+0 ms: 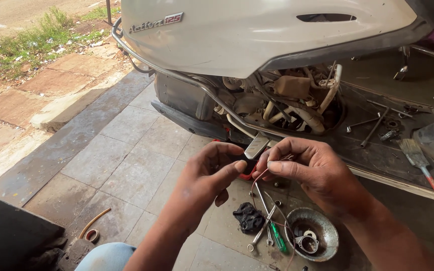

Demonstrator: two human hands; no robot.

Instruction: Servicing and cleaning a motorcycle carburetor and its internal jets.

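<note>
My left hand (208, 173) and my right hand (305, 168) are raised together in front of a white scooter (257, 35) with its side panel off. Between the fingertips of both hands runs a thin reddish wire (262, 175) that loops down toward the floor. My right thumb and forefinger pinch its upper end; my left thumb and fingers close near the other part. The scooter's exposed engine parts and hoses (297, 100) lie just behind my hands, and its folded footrest (255, 146) shows between them.
On the tiled floor below lie spanners (262, 228), a green-handled screwdriver (278, 237), a black rag (248, 217) and a metal bowl (322, 228) with small parts. A paintbrush (420, 163) and loose tools (375, 123) rest on the scooter's floorboard. Paving and grass are at far left.
</note>
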